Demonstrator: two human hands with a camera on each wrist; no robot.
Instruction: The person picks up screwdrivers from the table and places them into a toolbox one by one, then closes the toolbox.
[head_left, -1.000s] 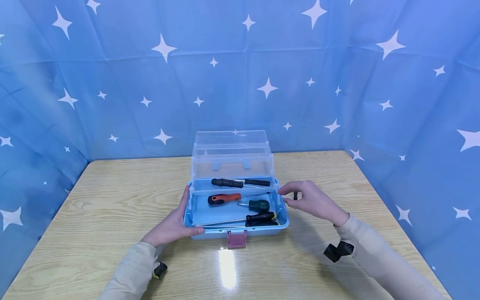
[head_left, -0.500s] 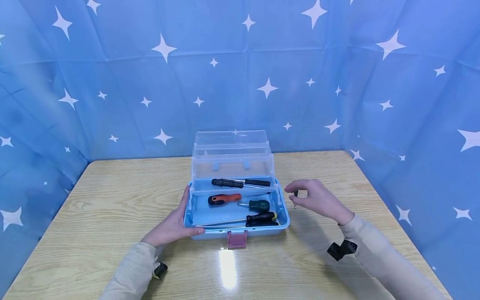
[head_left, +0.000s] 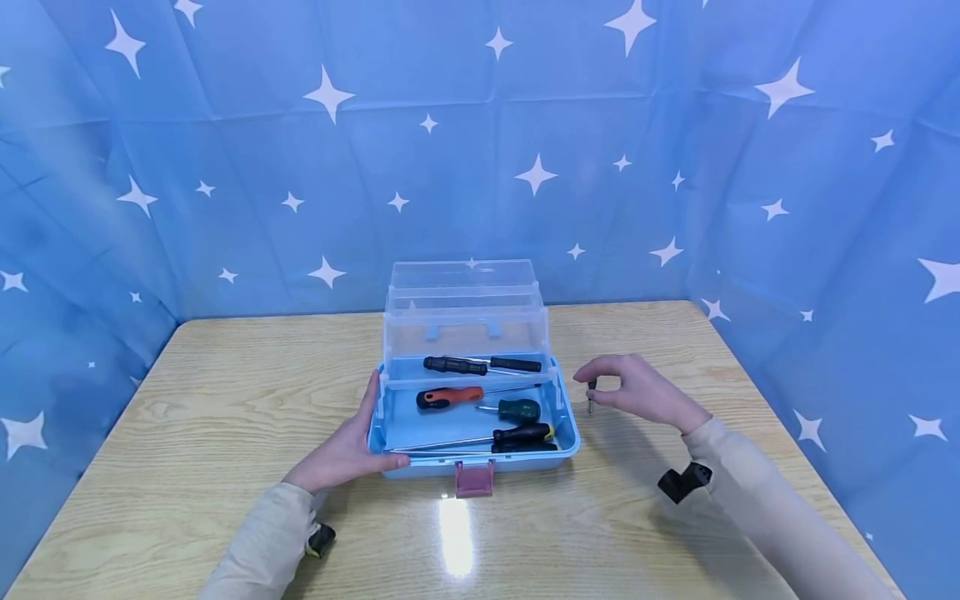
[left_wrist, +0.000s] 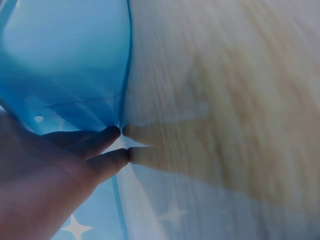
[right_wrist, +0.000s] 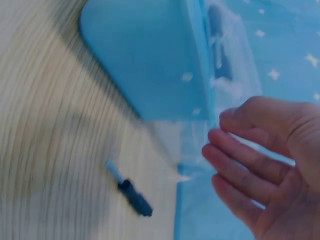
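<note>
A light-blue toolbox [head_left: 431, 472] stands on the table with its clear lid [head_left: 465, 332] raised. Inside lie several screwdrivers, among them an orange one [head_left: 450, 397], a short green one [head_left: 519, 411] and a long black one [head_left: 522, 432]. My left hand [head_left: 341, 452] rests against the box's front left corner, thumb at the front rim. Its straight fingers touch the outer wall in the left wrist view. Right of the box, my right hand [head_left: 641, 392] hovers with bent, loose fingers, holding nothing. A small black screwdriver [right_wrist: 134, 198] lies on the table, apart from those fingers.
The box's pink latch [head_left: 474, 480] hangs down at the front. Wood-grain table [head_left: 225, 400] surrounds the box on both sides. A blue curtain [head_left: 450, 167] with white stars hangs behind the table and along both sides.
My right hand has drawn away from the box's right edge, a little to the right. My left hand, the box and the small screwdriver have stayed in place.
</note>
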